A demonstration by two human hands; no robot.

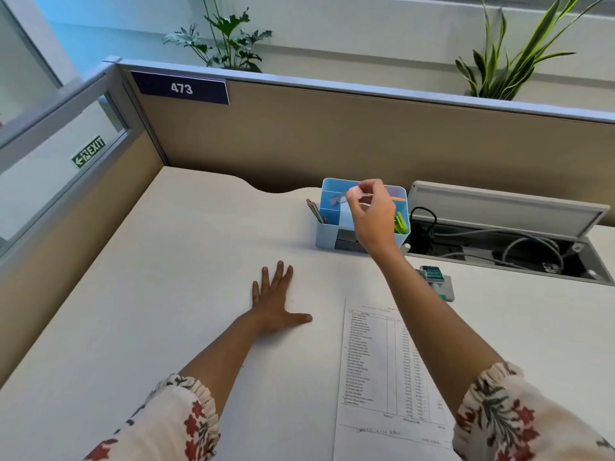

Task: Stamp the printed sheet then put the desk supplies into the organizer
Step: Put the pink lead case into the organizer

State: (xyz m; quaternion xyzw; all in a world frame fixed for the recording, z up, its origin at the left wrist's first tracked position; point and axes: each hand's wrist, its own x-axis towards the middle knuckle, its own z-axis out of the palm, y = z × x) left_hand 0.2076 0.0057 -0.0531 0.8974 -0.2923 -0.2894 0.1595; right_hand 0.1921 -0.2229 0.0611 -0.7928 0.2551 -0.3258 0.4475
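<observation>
A light blue desk organizer (327, 236) stands at the back of the desk, with pencils (314, 210) in its left slot and a green item (401, 222) at its right. Over its middle my right hand (374, 216) is closed on a thin pen-like item (372, 195) with an orange part; its lower end is blurred. My left hand (274, 299) rests flat on the desk, fingers spread, holding nothing. The printed sheet (379, 371) lies near the front under my right forearm. A green and grey stamp (437, 281) sits right of that arm.
An open cable tray (499, 247) with wires sits right of the organizer, its lid tilted up. A beige partition (332, 134) bounds the desk at the back and left. Plants stand behind it.
</observation>
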